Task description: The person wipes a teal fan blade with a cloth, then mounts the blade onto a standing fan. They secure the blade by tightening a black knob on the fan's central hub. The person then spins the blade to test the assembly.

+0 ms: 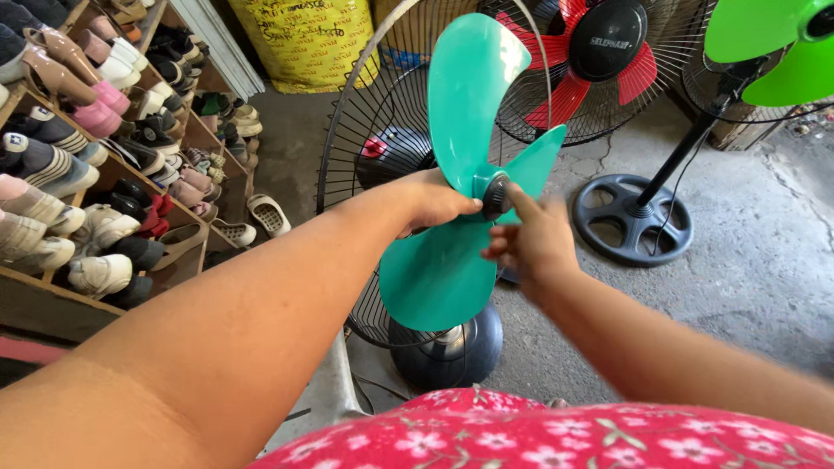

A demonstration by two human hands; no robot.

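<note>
Gripping teal fan blade (pixel 452 174) hub, both hands; shoes (pixel 95 148) filling rack (pixel 35 304).

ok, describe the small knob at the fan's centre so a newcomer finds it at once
Start at the wire fan guard standing on the concrete floor, with the teal three-blade propeller in front of it. At the hub where the blades meet sits the dark round knob, between the left hand and right hand. It is the only black part on the teal blades.

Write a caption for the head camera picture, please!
Two hands, left hand and right hand, at the black hub cap of a teal fan blade.
</note>
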